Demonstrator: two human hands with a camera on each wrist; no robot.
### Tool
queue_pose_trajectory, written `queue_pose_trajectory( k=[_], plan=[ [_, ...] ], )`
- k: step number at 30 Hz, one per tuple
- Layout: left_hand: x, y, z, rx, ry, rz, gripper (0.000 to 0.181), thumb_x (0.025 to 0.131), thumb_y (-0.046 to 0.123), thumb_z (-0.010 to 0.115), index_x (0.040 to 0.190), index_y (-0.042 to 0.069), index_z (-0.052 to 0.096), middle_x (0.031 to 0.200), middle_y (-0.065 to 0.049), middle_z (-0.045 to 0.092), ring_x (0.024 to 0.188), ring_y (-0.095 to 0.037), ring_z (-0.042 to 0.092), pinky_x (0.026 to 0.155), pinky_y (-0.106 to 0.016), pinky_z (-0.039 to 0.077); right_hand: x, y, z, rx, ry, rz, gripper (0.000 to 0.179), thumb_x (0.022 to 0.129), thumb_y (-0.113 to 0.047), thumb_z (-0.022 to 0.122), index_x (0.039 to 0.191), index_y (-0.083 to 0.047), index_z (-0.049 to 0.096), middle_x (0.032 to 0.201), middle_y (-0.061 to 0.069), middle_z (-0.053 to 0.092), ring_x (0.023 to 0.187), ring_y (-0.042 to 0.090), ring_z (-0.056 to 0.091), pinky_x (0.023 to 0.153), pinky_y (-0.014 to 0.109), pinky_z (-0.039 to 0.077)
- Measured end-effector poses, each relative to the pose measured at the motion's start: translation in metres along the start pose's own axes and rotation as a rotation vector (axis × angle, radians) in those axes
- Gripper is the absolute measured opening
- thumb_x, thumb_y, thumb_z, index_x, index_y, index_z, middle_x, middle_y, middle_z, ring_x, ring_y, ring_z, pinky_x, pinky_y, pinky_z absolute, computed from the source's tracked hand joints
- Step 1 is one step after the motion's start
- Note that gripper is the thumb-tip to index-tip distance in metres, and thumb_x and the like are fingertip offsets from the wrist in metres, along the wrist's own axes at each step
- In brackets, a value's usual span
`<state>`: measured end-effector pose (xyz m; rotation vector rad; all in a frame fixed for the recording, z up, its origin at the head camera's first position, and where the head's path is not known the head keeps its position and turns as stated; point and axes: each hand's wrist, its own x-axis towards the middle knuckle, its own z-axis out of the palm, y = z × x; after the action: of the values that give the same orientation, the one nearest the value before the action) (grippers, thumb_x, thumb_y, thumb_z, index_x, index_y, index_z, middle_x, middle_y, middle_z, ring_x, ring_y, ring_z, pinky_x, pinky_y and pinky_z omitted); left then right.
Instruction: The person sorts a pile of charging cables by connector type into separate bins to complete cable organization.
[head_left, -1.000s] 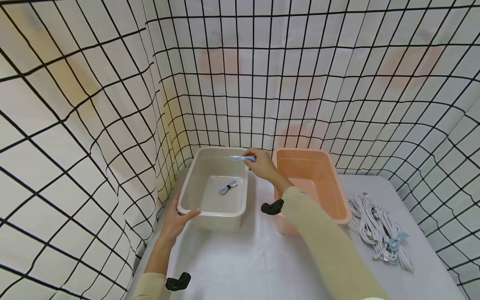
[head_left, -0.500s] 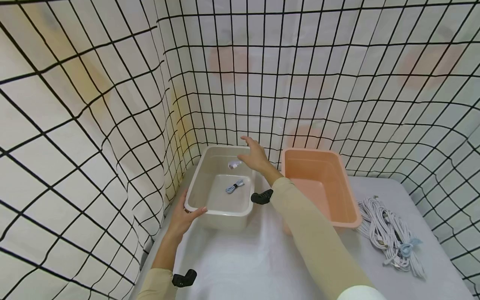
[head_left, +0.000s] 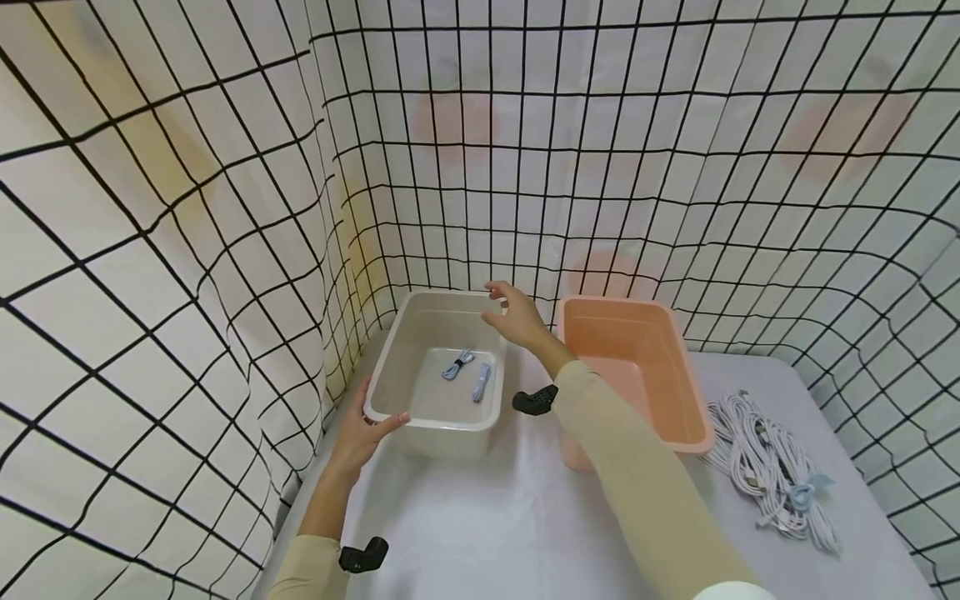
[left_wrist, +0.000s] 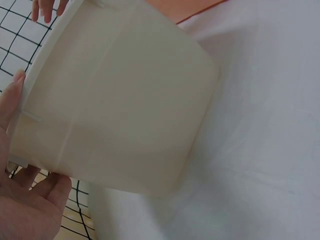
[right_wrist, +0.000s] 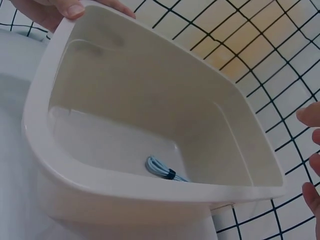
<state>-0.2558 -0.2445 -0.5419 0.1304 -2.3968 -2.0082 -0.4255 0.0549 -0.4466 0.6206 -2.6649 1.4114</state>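
Note:
My left hand (head_left: 358,435) grips the near left corner of the beige bin (head_left: 433,423), its thumb over the rim and fingers against the outer wall, as the left wrist view shows. Two small bundled cables lie on the bin's floor: one cable (head_left: 458,364) with a dark tie, and a pale blue cable (head_left: 482,382) to its right. In the right wrist view only the dark-tied cable (right_wrist: 161,168) shows above the rim. My right hand (head_left: 519,317) is at the bin's far right corner, fingers loosely bent and apart, with nothing in them.
An orange bin (head_left: 628,383) stands right of the beige one. Farther right lies a heap of white cables (head_left: 768,462) bound with a light blue tie (head_left: 806,492). Black grid netting (head_left: 517,167) over white cloth walls in the white table (head_left: 480,525) at the back and sides.
One second ago my right hand pinched a pale blue cable bundle above the beige bin. It let go, the bundle dropped, and it now lies beside the other one. My left hand keeps its grip.

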Motion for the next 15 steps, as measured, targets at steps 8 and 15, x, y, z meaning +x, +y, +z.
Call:
queue_pose_trajectory(
  k=[8, 15],
  plan=[
    [-0.001, 0.002, -0.004, 0.016, 0.012, 0.002, 0.107, 0.089, 0.026, 0.085, 0.168, 0.022, 0.013, 0.161, -0.022, 0.031, 0.141, -0.042, 0.039, 0.112, -0.057, 0.032, -0.007, -0.001, -0.010, 0.002, -0.014, 0.011, 0.055, 0.098, -0.017, 0.071, 0.149, -0.009, 0.052, 0.136, 0.013, 0.060, 0.121, 0.033, 0.055, 0.092, 0.047, 0.052],
    [-0.003, 0.001, -0.002, -0.012, -0.009, -0.009, 0.110, 0.088, 0.026, 0.086, 0.168, 0.022, 0.010, 0.162, -0.022, 0.029, 0.143, -0.041, 0.036, 0.113, -0.057, 0.031, -0.024, -0.006, -0.020, 0.031, -0.028, 0.021, 0.056, 0.097, -0.020, 0.072, 0.149, -0.014, 0.052, 0.134, 0.010, 0.062, 0.121, 0.031, 0.056, 0.091, 0.047, 0.053]
  ],
)
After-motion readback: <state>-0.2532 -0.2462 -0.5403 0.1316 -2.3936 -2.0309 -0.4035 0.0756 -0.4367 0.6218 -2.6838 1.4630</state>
